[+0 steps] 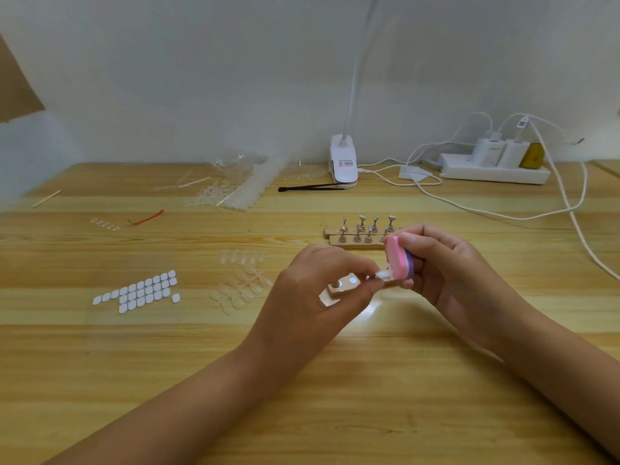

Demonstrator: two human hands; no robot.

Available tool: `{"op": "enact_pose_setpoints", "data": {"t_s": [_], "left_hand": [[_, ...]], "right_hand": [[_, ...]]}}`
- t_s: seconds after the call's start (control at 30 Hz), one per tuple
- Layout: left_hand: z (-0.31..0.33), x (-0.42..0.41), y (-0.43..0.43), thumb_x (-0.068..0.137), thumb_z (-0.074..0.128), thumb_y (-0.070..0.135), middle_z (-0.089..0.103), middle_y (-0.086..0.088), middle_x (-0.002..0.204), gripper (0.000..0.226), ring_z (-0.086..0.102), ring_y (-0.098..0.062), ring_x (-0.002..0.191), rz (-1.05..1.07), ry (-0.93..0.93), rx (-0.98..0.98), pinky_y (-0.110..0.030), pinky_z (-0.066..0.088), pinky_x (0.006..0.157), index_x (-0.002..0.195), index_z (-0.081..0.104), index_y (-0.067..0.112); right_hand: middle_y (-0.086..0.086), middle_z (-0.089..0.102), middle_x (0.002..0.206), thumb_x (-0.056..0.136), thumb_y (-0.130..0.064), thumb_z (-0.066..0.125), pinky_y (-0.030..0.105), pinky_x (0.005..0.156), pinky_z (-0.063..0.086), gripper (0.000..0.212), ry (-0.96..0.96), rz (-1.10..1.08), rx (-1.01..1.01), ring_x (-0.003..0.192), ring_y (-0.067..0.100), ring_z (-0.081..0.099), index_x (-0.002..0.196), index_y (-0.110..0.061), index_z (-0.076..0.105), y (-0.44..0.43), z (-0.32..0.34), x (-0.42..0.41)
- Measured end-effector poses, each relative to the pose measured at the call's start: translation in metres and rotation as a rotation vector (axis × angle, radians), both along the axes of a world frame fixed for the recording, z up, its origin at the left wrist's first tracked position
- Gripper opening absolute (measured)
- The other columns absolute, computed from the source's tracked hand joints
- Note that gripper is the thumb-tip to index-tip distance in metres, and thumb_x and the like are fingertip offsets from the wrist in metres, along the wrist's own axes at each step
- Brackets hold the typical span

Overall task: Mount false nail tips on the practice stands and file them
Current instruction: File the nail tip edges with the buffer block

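One nail tip (381,274) sits pinched in left fingers (362,267), touching the file (397,260) right fingers (421,239) grip.

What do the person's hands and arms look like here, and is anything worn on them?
The left hand and the right hand wear no gloves, and no rings show. The left forearm and the right forearm are bare to the picture's edge: no sleeves, watch or bracelet can be seen.
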State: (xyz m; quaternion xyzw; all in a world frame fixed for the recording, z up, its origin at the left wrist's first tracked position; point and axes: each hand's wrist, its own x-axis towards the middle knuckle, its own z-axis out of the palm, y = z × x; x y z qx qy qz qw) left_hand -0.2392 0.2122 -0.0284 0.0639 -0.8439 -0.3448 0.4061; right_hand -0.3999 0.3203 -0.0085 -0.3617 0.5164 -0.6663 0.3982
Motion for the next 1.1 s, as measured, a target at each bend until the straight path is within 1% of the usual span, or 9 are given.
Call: {"op": "enact_pose_setpoints", "data": {"t_s": [0.07, 0.2, 0.37, 0.5, 0.63, 0.77, 0.93, 1.03, 1.1], "left_hand": [[0.0, 0.002, -0.002, 0.087, 0.068, 0.029, 0.067, 0.015, 0.092, 0.013, 0.062, -0.009, 0.095, -0.001, 0.006, 0.079, -0.018, 0.047, 0.085, 0.1, 0.07, 0.025], [0.0, 0.003, -0.006, 0.088, 0.072, 0.022, 0.067, 0.014, 0.096, 0.014, 0.064, -0.012, 0.098, -0.039, -0.012, 0.205, -0.017, 0.048, 0.087, 0.098, 0.065, 0.028], [-0.001, 0.001, -0.006, 0.088, 0.064, 0.035, 0.069, 0.013, 0.096, 0.013, 0.064, -0.016, 0.099, -0.044, -0.018, 0.186, -0.026, 0.049, 0.089, 0.098, 0.067, 0.027], [0.0, 0.001, -0.007, 0.088, 0.063, 0.034, 0.071, 0.012, 0.096, 0.015, 0.066, -0.019, 0.098, -0.045, 0.012, 0.224, -0.037, 0.053, 0.089, 0.099, 0.068, 0.025], [0.0, 0.001, -0.009, 0.089, 0.07, 0.025, 0.071, 0.01, 0.095, 0.009, 0.066, -0.021, 0.096, -0.043, 0.011, 0.237, -0.046, 0.054, 0.086, 0.098, 0.069, 0.025], [0.0, 0.0, -0.008, 0.091, 0.063, 0.03, 0.071, 0.011, 0.1, 0.012, 0.065, -0.024, 0.1, -0.041, 0.014, 0.204, -0.046, 0.052, 0.089, 0.101, 0.069, 0.026], [0.0, -0.001, -0.008, 0.089, 0.067, 0.027, 0.071, 0.013, 0.097, 0.01, 0.065, -0.023, 0.098, -0.034, 0.012, 0.227, -0.047, 0.053, 0.085, 0.099, 0.069, 0.026], [0.0, -0.001, -0.008, 0.089, 0.067, 0.029, 0.071, 0.011, 0.095, 0.01, 0.065, -0.022, 0.098, -0.026, 0.006, 0.209, -0.044, 0.053, 0.088, 0.099, 0.07, 0.026], [0.0, -0.001, -0.009, 0.09, 0.067, 0.025, 0.071, 0.009, 0.094, 0.008, 0.066, -0.022, 0.096, -0.024, 0.006, 0.222, -0.045, 0.052, 0.088, 0.098, 0.07, 0.024]], "right_hand": [[0.002, 0.06, 0.068, 0.082, -0.022, 0.061, 0.018, 0.056, 0.052, 0.013, -0.016, 0.039, -0.019, 0.058, 0.009, 0.059, 0.086, -0.012, 0.068, 0.001, 0.001, 0.0], [0.002, 0.063, 0.08, 0.08, -0.019, 0.061, 0.019, 0.059, 0.053, 0.011, 0.0, 0.122, -0.048, 0.065, 0.01, 0.063, 0.086, -0.019, 0.07, 0.002, 0.002, 0.003], [0.004, 0.068, 0.082, 0.077, -0.025, 0.068, 0.021, 0.065, 0.056, 0.013, -0.002, 0.114, -0.095, 0.073, 0.016, 0.07, 0.087, -0.018, 0.07, 0.004, 0.003, 0.005], [0.008, 0.07, 0.086, 0.077, -0.022, 0.069, 0.02, 0.065, 0.056, 0.016, 0.024, 0.13, -0.086, 0.075, 0.017, 0.071, 0.091, -0.014, 0.068, 0.004, 0.004, 0.009], [0.008, 0.071, 0.086, 0.074, -0.027, 0.072, 0.021, 0.066, 0.056, 0.012, 0.032, 0.038, -0.108, 0.078, 0.019, 0.072, 0.084, -0.02, 0.071, 0.003, 0.005, 0.011], [0.011, 0.073, 0.087, 0.08, -0.024, 0.077, 0.021, 0.066, 0.057, 0.014, 0.05, 0.112, -0.082, 0.076, 0.019, 0.072, 0.085, -0.015, 0.068, 0.005, 0.007, 0.014], [0.01, 0.073, 0.088, 0.082, -0.02, 0.07, 0.023, 0.068, 0.057, 0.002, 0.04, 0.022, -0.103, 0.081, 0.022, 0.072, 0.082, -0.018, 0.069, 0.004, 0.007, 0.011], [0.012, 0.073, 0.087, 0.081, -0.021, 0.075, 0.023, 0.067, 0.057, 0.016, 0.022, 0.119, -0.087, 0.078, 0.022, 0.072, 0.086, -0.011, 0.064, 0.005, 0.007, 0.014], [0.012, 0.073, 0.087, 0.08, -0.024, 0.076, 0.023, 0.067, 0.057, 0.018, 0.024, 0.089, -0.083, 0.079, 0.022, 0.073, 0.085, -0.012, 0.064, 0.004, 0.007, 0.015]]}}
